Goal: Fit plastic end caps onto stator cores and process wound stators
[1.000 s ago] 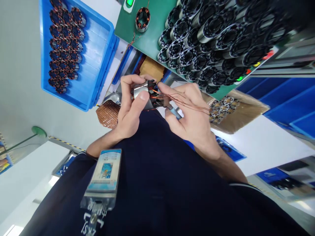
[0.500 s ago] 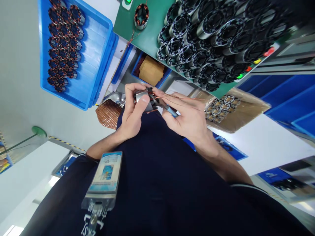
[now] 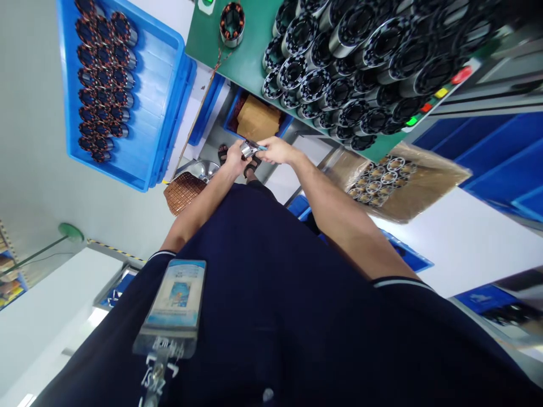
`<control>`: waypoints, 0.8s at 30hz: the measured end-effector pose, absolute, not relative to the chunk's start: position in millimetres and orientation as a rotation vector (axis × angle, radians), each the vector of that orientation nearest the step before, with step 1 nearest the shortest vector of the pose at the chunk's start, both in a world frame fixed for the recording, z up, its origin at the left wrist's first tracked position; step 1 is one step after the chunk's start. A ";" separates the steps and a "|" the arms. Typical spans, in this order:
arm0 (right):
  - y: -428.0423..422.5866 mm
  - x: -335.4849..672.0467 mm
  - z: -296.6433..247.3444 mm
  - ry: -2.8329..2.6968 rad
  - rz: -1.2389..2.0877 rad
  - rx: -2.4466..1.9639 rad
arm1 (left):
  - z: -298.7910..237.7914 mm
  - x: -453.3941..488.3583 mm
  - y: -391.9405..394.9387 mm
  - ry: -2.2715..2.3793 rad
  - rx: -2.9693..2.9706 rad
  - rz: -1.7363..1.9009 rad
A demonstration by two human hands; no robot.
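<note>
My left hand (image 3: 236, 160) is closed round a metal motor stator (image 3: 246, 149), held low over the floor in front of my body. Closed on blue-handled pliers (image 3: 261, 148), my right hand (image 3: 278, 151) has the tool's head up against the stator. The jaws and any wire between them are too small to make out. Both arms are stretched down and away from me.
A green mat (image 3: 254, 34) bears a copper-wound stator (image 3: 232, 25) and several rows of dark stators (image 3: 314, 85). Wound stators fill one side of a blue tray (image 3: 153, 102). Below are a cardboard-filled box (image 3: 258, 121), a brown woven seat (image 3: 183, 192) and a plastic-lined carton (image 3: 418, 198).
Both hands have moved down and away from my body, carrying the stator and pliers toward the floor. My feet now show beneath them, and the view has shifted slightly.
</note>
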State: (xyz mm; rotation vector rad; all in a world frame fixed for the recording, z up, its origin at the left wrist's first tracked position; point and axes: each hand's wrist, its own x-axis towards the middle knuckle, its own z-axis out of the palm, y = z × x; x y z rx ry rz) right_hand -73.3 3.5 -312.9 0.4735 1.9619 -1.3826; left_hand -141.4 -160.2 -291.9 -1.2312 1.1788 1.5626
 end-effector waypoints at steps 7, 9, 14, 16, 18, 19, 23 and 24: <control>14.7 -40.2 -273.2 2.265 -1.383 0.412 | -235.3 -151.3 -189.2 1.462 -0.814 1.733; 13.0 -24.3 -238.0 2.456 -1.395 0.306 | -192.7 -153.0 -198.6 1.504 -0.582 1.778; -3.3 -7.2 -129.4 2.854 -1.410 0.123 | -83.1 -149.4 -201.0 1.434 -0.182 1.896; -7.7 -9.7 -92.1 2.939 -1.389 0.115 | -53.2 -144.7 -196.7 1.441 -0.119 1.913; -8.8 -12.7 -64.4 3.009 -1.350 0.123 | -33.7 -140.0 -192.4 1.464 -0.094 1.920; -8.5 -13.6 -54.4 3.041 -1.326 0.129 | -27.2 -138.0 -190.6 1.459 -0.085 1.938; -6.2 -11.7 -34.0 3.105 -1.263 0.162 | -16.3 -132.5 -187.4 1.395 -0.040 2.023; -6.0 -10.7 -32.0 3.114 -1.261 0.169 | -15.7 -131.4 -187.6 1.400 -0.034 2.023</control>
